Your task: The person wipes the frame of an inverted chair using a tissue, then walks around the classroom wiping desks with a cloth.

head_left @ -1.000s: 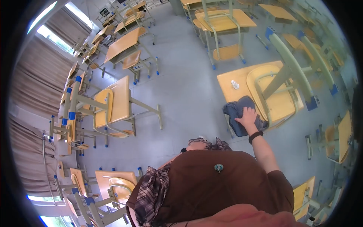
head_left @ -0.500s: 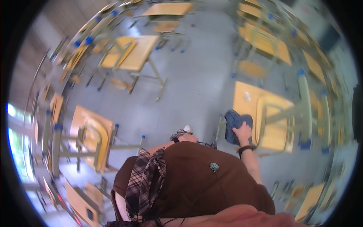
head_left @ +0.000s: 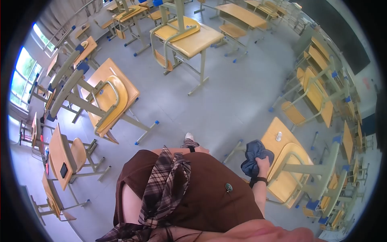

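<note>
My right hand (head_left: pixel 263 166) is closed on a crumpled dark blue cloth (head_left: pixel 254 156) at the near-left edge of a wooden desk (head_left: pixel 271 135). The cloth is bunched and sticks out past the edge. A small white item (head_left: pixel 279 136) lies on that desk, beside an upturned chair (head_left: pixel 285 155). My left hand (head_left: pixel 200 149) is low in front of my body, close to the brown clothing; its fingers are mostly hidden. Just beyond it a white shoe (head_left: pixel 188 136) and some checked fabric show on the floor side.
To my left is another desk (head_left: pixel 114 72) with an upturned chair on it. A desk with a dark flat object (head_left: pixel 63 170) stands at lower left. Ahead, a desk (head_left: pixel 201 42) carries another upturned chair. Grey floor (head_left: pixel 225 97) runs between the rows. A blackboard (head_left: pixel 342 32) is at upper right.
My view has turned, so the desks sit differently and look sharper. The right hand keeps its hold on the cloth at the desk edge. The left hand stays low by my body.
</note>
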A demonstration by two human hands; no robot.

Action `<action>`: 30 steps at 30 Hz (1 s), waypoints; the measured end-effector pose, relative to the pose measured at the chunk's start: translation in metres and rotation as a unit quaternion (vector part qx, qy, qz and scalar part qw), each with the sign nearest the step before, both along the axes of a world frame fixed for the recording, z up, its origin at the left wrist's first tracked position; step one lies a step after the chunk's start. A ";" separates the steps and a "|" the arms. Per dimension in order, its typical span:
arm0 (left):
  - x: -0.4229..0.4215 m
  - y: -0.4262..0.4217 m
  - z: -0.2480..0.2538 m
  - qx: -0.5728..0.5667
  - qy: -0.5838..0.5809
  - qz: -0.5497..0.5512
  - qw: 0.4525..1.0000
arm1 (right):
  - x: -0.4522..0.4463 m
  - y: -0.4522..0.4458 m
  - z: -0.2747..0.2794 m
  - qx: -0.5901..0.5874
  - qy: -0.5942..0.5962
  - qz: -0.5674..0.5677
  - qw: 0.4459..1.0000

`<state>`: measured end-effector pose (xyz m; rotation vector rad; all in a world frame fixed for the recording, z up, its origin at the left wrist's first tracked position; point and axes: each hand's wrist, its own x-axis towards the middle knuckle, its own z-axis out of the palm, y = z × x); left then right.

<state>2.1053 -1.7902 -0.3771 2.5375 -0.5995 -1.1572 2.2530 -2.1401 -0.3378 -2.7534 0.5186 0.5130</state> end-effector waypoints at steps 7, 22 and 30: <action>0.036 0.013 0.001 -0.025 -0.041 0.028 0.998 | 0.006 -0.037 -0.033 0.195 0.005 0.028 0.980; 0.113 0.087 0.026 -0.056 0.022 0.019 0.998 | -0.003 -0.006 0.005 0.300 -0.053 0.178 0.936; 0.162 0.146 -0.004 -0.047 -0.052 0.123 0.990 | 0.092 0.086 0.010 0.470 0.313 -0.345 0.750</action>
